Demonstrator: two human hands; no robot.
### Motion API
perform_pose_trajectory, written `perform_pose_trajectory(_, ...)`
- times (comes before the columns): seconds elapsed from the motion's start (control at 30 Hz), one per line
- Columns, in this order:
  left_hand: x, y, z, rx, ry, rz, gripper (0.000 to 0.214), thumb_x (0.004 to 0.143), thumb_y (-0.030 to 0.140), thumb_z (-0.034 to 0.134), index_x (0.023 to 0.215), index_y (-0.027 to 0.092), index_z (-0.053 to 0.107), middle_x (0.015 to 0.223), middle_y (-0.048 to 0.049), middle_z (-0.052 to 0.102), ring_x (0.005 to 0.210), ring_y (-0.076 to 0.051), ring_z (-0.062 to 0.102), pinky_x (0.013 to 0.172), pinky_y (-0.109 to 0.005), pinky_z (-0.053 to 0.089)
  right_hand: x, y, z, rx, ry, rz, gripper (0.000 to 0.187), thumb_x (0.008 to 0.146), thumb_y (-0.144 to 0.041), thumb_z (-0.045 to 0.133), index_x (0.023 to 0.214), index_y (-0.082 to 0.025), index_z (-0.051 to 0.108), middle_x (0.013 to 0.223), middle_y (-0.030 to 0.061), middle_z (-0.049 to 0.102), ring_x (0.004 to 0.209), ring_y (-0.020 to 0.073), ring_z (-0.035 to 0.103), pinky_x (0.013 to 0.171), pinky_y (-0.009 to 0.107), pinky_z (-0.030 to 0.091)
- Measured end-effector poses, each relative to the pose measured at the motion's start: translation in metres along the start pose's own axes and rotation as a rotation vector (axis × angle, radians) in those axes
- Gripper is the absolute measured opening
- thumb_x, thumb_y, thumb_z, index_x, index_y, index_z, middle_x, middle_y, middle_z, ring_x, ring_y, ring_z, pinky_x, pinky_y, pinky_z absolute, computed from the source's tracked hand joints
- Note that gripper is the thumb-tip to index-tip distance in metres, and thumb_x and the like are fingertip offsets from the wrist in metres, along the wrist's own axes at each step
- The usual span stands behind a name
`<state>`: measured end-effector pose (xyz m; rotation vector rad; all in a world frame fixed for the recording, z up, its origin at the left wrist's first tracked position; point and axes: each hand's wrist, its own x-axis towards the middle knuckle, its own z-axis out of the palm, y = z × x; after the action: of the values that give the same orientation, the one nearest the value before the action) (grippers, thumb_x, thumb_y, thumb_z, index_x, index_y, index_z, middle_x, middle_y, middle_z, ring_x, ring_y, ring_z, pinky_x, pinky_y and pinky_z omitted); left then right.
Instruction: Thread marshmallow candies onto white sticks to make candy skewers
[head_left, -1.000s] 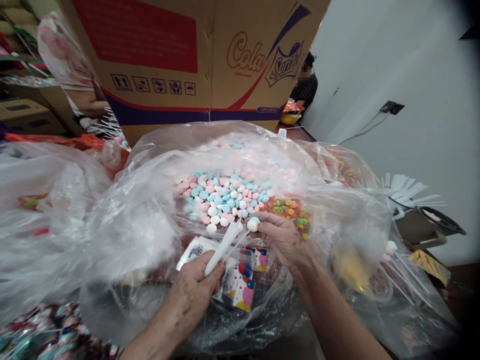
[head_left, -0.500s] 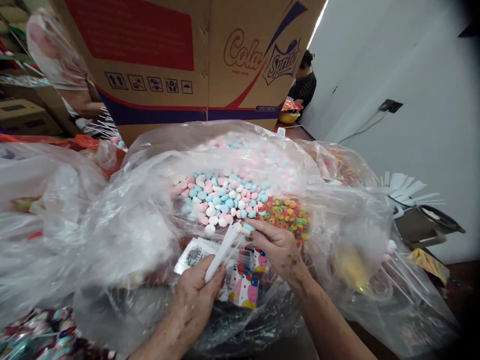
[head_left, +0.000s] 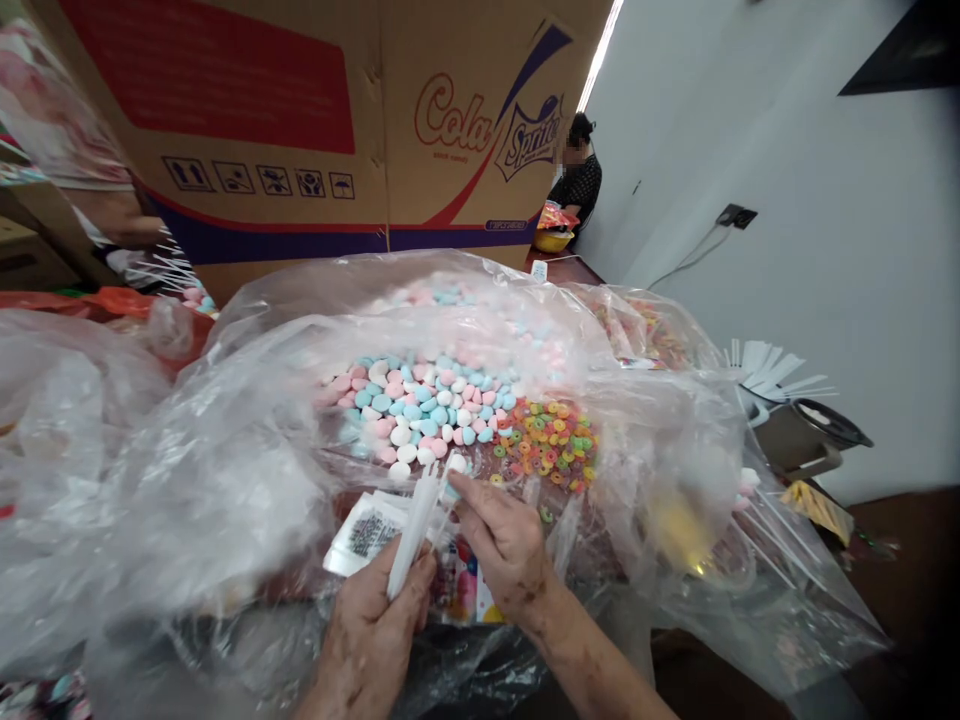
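Observation:
My left hand (head_left: 379, 610) is closed around a bundle of white sticks (head_left: 414, 525) that point up and away from me. Just right of their tips, my right hand (head_left: 506, 550) pinches a small pale blue and white candy (head_left: 454, 470); whether a stick runs into it I cannot make out. Beyond both hands lies a heap of pink, blue and white candies (head_left: 420, 405) in an open clear plastic bag. Ring-shaped gummies (head_left: 555, 440) in orange, yellow and green lie to its right. Printed white packets (head_left: 367, 535) and colourful wrappers (head_left: 469, 590) are beneath my hands.
A large cardboard box (head_left: 360, 120) stands behind the clear plastic bag (head_left: 240, 330). At the right, a dark container (head_left: 802, 435) stands beside flat white sticks (head_left: 772, 370). Two other people are in the back, a patterned sleeve (head_left: 581, 190) at right. A wall socket (head_left: 735, 216) is on the wall.
The view has shifted, so the scene sits further left. My right hand has drawn back slightly toward me with the candy, its fingers more curled. My left hand keeps its hold on the sticks.

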<state>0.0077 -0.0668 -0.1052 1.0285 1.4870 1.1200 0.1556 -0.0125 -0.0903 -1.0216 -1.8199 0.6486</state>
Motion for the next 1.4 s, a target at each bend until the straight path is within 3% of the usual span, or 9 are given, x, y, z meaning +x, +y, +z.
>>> perform_pose_trajectory(0.13,0.005,0.011,-0.004,-0.001,0.039,0.000,0.027,0.076,0.045,0.068,0.070,0.018,0.066,0.049,0.0052,0.048,0.047,-0.014,0.042,0.046,-0.025,0.033,-0.001,-0.013,-0.003,0.045,-0.150,0.008,0.038,0.093,-0.024,0.052,0.128,-0.024,0.066,0.110,0.0087,0.075,0.097,0.0226,0.071,0.086,0.034,0.056)
perform_pose_trajectory(0.23,0.007,0.024,-0.006,-0.005,0.036,-0.014,0.029,0.076,0.047,0.067,0.070,0.018,0.065,0.047,0.0056,0.049,0.042,-0.012,0.039,0.042,-0.024,0.030,0.012,-0.005,-0.022,-0.018,-0.105,0.110,0.038,0.095,-0.030,0.051,0.131,-0.023,0.063,0.105,0.0067,0.075,0.088,0.0208,0.071,0.079,0.032,0.055)
perform_pose_trajectory(0.33,0.008,0.033,-0.009,-0.013,0.016,-0.055,0.032,0.077,0.049,0.065,0.066,0.018,0.063,0.045,0.0055,0.049,0.039,-0.011,0.038,0.039,-0.023,0.027,0.034,0.019,-0.043,-0.462,-0.004,0.174,0.028,0.097,-0.024,0.047,0.110,-0.019,0.070,0.096,0.0081,0.074,0.086,0.0218,0.066,0.079,0.034,0.051)
perform_pose_trajectory(0.43,0.008,0.033,-0.012,-0.009,-0.001,-0.085,0.033,0.076,0.049,0.066,0.064,0.018,0.061,0.044,0.0052,0.050,0.037,-0.010,0.039,0.038,-0.021,0.027,0.051,0.042,-0.048,-0.952,-0.133,0.142,0.022,0.092,-0.015,0.050,0.082,-0.017,0.070,0.087,0.0109,0.069,0.088,0.0244,0.060,0.079,0.035,0.046)
perform_pose_trajectory(0.63,0.008,0.027,-0.015,-0.028,0.004,-0.145,0.034,0.073,0.050,0.068,0.074,0.017,0.064,0.043,0.0052,0.053,0.036,-0.009,0.039,0.036,-0.019,0.027,0.053,0.054,-0.033,-1.176,-0.192,0.016,0.018,0.087,-0.007,0.053,0.087,-0.018,0.067,0.091,0.0118,0.064,0.087,0.0252,0.053,0.075,0.035,0.039)
perform_pose_trajectory(0.8,0.007,0.025,-0.017,-0.040,0.012,-0.120,0.034,0.074,0.050,0.068,0.066,0.018,0.062,0.043,0.0052,0.051,0.036,-0.008,0.040,0.035,-0.018,0.028,0.048,0.056,-0.037,-1.065,-0.308,-0.029,0.020,0.087,-0.004,0.050,0.087,-0.018,0.064,0.091,0.0101,0.065,0.088,0.0239,0.053,0.080,0.033,0.039)
perform_pose_trajectory(1.0,0.006,0.022,-0.018,-0.048,0.006,-0.169,0.035,0.069,0.052,0.071,0.072,0.018,0.065,0.043,0.0049,0.053,0.035,-0.010,0.041,0.034,-0.018,0.029,0.050,0.061,-0.045,-0.917,-0.334,-0.003,0.014,0.089,-0.010,0.050,0.092,-0.018,0.062,0.092,0.0068,0.065,0.088,0.0203,0.056,0.078,0.029,0.041)
perform_pose_trajectory(1.17,0.004,0.026,-0.018,-0.025,0.009,-0.141,0.036,0.070,0.052,0.071,0.065,0.018,0.063,0.043,0.0043,0.053,0.036,-0.009,0.041,0.035,-0.018,0.029,0.052,0.065,-0.051,-0.783,-0.413,-0.044,0.019,0.090,-0.009,0.048,0.086,-0.018,0.064,0.089,0.0066,0.068,0.089,0.0201,0.058,0.083,0.029,0.042)
perform_pose_trajectory(1.4,0.004,0.028,-0.018,-0.028,0.000,-0.160,0.039,0.069,0.055,0.072,0.070,0.017,0.065,0.043,0.0047,0.053,0.035,-0.010,0.041,0.034,-0.020,0.030,0.056,0.065,-0.061,-0.737,-0.318,-0.037,0.016,0.091,-0.012,0.048,0.091,-0.017,0.062,0.095,0.0076,0.068,0.091,0.0205,0.059,0.082,0.030,0.043)
